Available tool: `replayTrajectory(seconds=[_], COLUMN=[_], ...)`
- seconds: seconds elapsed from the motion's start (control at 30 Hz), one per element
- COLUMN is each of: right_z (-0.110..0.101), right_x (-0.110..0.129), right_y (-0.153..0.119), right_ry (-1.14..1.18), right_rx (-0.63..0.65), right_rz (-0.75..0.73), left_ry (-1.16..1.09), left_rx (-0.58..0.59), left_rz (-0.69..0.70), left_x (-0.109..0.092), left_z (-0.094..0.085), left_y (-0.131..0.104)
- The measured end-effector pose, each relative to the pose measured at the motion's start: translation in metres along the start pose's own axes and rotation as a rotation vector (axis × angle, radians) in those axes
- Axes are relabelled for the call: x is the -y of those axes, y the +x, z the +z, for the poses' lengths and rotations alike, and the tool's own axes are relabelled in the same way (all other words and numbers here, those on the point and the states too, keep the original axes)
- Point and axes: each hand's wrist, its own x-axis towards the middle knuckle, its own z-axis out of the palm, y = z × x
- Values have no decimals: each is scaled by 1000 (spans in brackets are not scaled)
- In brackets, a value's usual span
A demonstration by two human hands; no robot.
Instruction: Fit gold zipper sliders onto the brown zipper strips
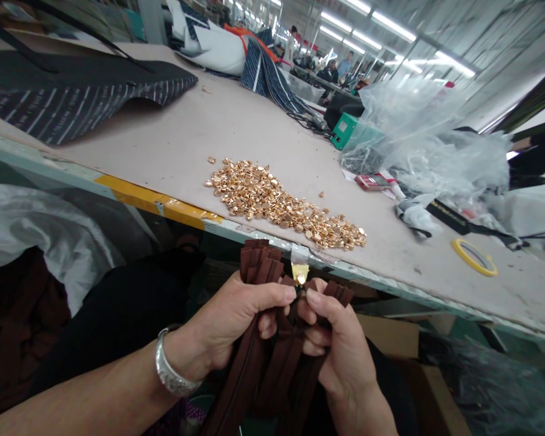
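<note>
Brown zipper tapes hang in long strips from both of my hands, just off the table's front edge. My left hand is closed around a bundle of them, its thumb pressed near the tape ends. Closed in a pinch, my right hand grips more of the brown zipper tapes. Both thumb tips nearly meet below a small gold zipper slider, which sits at a yellow and clear tab on the table edge. Just behind lies a heap of gold zipper sliders.
Beyond the heap, the table carries dark striped fabric at left. To the right are clear plastic bags, a green box and a yellow tape roll. A cardboard box is below the table. People work in the background.
</note>
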Motion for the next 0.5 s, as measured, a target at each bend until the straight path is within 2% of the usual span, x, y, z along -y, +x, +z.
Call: replayTrajectory(seconds=[0.3, 0.5], right_z=[8, 10], right_x=[1, 0], right_y=[1, 4], right_ry=[23, 24], right_rx=[-1, -7], right_rz=[-17, -37], left_ry=[-14, 24], left_rx=[66, 46], left_rz=[23, 57], left_x=[-3, -2], left_z=[5, 5], left_y=[2, 5])
